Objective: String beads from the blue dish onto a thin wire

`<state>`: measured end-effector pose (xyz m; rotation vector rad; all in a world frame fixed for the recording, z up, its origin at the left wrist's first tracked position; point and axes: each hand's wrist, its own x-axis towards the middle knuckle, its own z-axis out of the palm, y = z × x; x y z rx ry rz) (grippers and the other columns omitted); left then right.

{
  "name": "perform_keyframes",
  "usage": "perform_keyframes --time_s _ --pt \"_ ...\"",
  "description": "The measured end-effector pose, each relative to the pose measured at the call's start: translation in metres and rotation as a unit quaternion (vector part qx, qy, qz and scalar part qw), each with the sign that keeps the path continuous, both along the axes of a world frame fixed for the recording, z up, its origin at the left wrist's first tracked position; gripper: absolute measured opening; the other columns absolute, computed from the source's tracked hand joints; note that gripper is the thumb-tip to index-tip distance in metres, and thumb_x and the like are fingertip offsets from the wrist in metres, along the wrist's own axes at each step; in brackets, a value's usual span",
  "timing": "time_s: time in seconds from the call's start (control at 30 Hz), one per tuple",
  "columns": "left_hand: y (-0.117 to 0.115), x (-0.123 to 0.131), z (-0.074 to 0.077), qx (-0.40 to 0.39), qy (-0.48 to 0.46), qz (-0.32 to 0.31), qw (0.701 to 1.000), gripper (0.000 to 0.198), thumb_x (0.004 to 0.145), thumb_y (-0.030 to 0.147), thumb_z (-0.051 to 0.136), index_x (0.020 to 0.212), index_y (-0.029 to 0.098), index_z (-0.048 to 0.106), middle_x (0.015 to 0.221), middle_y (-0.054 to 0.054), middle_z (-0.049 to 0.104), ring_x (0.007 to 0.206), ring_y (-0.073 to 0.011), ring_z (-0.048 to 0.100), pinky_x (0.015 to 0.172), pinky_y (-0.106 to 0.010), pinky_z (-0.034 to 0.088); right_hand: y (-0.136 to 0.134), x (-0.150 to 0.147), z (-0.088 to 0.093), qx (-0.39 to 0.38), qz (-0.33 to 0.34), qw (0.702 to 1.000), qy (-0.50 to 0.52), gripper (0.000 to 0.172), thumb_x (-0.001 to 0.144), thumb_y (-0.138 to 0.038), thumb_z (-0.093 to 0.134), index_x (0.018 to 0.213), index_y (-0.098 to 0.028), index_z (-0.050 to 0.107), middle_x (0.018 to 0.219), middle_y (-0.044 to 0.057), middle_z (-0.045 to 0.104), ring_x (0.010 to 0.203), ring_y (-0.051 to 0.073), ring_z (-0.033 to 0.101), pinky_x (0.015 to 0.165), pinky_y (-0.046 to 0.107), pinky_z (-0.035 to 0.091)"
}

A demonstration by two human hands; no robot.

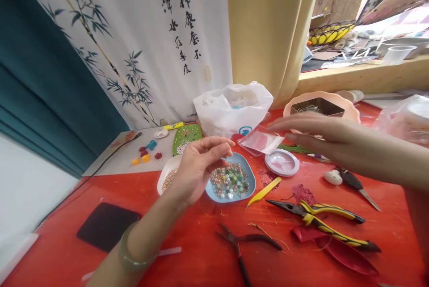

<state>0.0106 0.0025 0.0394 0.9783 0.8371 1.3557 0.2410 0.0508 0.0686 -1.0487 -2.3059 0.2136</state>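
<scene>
My left hand (201, 166) is in a pinch, thumb against forefinger, above the blue dish (254, 183) of mixed beads (231, 182). Whatever lies between those fingertips is too small to make out. A green bangle (129, 251) circles the left wrist. My right hand (315, 128) reaches in from the right with its fingers stretched out, holding nothing that I can see. It hovers in front of a dark square box (330, 107) that stands on a peach scalloped tray (288, 104) with thin wire-like pieces inside. Clear plastic packets (261, 141) lie just left of its fingertips.
Yellow tweezers (264, 192), yellow-black long-nose pliers (321, 215), dark pliers (237, 238) and scissors (360, 186) lie on the red table (187, 251). A white dish (161, 184) and a green tray (187, 132) hold beads. Behind stands a white plastic bag (217, 112); a black phone-like slab (107, 224) lies left.
</scene>
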Motion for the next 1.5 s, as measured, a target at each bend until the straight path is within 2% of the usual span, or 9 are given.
perform_keyframes --time_s 0.1,0.27,0.57,0.77,0.87,1.03,1.17,1.33,1.5 --pt "0.003 0.002 -0.006 -0.002 0.037 0.003 0.999 0.009 0.061 0.022 0.076 0.066 0.018 0.071 0.065 0.001 0.066 0.058 -0.0056 0.057 0.052 -0.012 0.046 -0.007 -0.025 0.001 -0.01 -0.068 0.994 0.082 0.026 0.085 -0.032 0.046 0.095 -0.02 0.068 0.093 0.007 0.068 0.082 0.021 0.062 0.07 0.033 0.045" --pt "0.004 0.006 -0.015 -0.039 0.082 -0.05 0.995 0.009 0.061 0.022 0.075 0.065 0.016 0.071 0.061 0.0 0.065 0.055 -0.0065 0.054 0.05 -0.015 0.042 -0.025 -0.063 -0.011 -0.123 0.065 0.976 0.165 0.013 0.078 -0.029 0.058 0.076 -0.021 0.068 0.075 0.0 0.066 0.068 0.014 0.058 0.059 0.027 0.043" --pt "0.006 -0.006 -0.016 -0.07 0.151 -0.132 0.977 0.007 0.063 0.022 0.073 0.066 0.017 0.07 0.063 0.0 0.066 0.057 -0.0069 0.055 0.052 -0.017 0.041 -0.014 -0.062 -0.017 -0.126 0.018 0.973 0.19 0.02 0.078 -0.03 0.057 0.06 -0.019 0.053 0.059 -0.001 0.056 0.055 0.012 0.05 0.05 0.026 0.037" --pt "0.011 -0.017 -0.026 -0.094 0.253 -0.24 0.932 0.008 0.063 0.022 0.073 0.068 0.016 0.07 0.069 -0.003 0.068 0.058 -0.0091 0.056 0.054 -0.02 0.043 0.022 -0.029 -0.013 -0.254 -0.078 0.796 0.544 0.025 0.084 -0.035 0.052 0.065 -0.019 0.056 0.067 0.004 0.061 0.058 0.011 0.057 0.059 0.028 0.047" --pt "0.014 -0.02 -0.029 -0.101 0.248 -0.258 0.928 0.007 0.064 0.02 0.072 0.068 0.015 0.069 0.069 -0.003 0.069 0.058 -0.0089 0.057 0.056 -0.02 0.045 0.039 -0.01 -0.016 -0.192 -0.119 0.759 0.611 0.021 0.076 -0.038 0.062 0.064 -0.025 0.052 0.083 0.006 0.064 0.087 0.02 0.06 0.074 0.035 0.049" --pt "0.015 -0.019 -0.03 -0.108 0.094 -0.191 0.971 0.012 0.064 0.019 0.074 0.069 0.012 0.065 0.066 -0.003 0.069 0.057 -0.0078 0.06 0.057 -0.018 0.047 0.03 -0.016 -0.024 -0.085 -0.16 0.859 0.478 0.016 0.076 -0.036 0.062 0.09 -0.033 0.056 0.11 0.002 0.059 0.095 0.023 0.058 0.078 0.041 0.046" --pt "0.015 -0.017 -0.027 -0.107 -0.051 -0.107 0.987 0.009 0.066 0.014 0.072 0.069 0.012 0.064 0.067 -0.002 0.069 0.056 -0.0056 0.061 0.058 -0.013 0.05 0.005 -0.047 -0.03 -0.19 -0.074 0.937 0.283 0.017 0.072 -0.036 0.062 0.082 -0.023 0.066 0.073 0.004 0.064 0.058 0.017 0.055 0.055 0.034 0.045" --pt "0.015 -0.016 -0.025 -0.072 -0.146 -0.041 0.986 0.005 0.072 0.008 0.064 0.071 0.012 0.064 0.07 -0.002 0.07 0.059 -0.0054 0.063 0.061 -0.012 0.052 -0.017 -0.07 -0.035 -0.453 0.152 0.857 0.192 0.028 0.083 -0.038 0.049 0.093 -0.016 0.065 0.079 0.005 0.068 0.062 0.013 0.06 0.056 0.026 0.049" --pt "0.019 -0.019 -0.027 -0.051 -0.175 0.038 0.982 0.011 0.075 0.005 0.06 0.071 0.012 0.066 0.073 -0.002 0.07 0.063 -0.0059 0.064 0.063 -0.012 0.053 -0.015 -0.071 -0.036 -0.506 0.123 0.814 0.256 0.023 0.08 -0.032 0.056 0.091 -0.013 0.062 0.078 0.005 0.07 0.061 0.011 0.061 0.059 0.025 0.048"
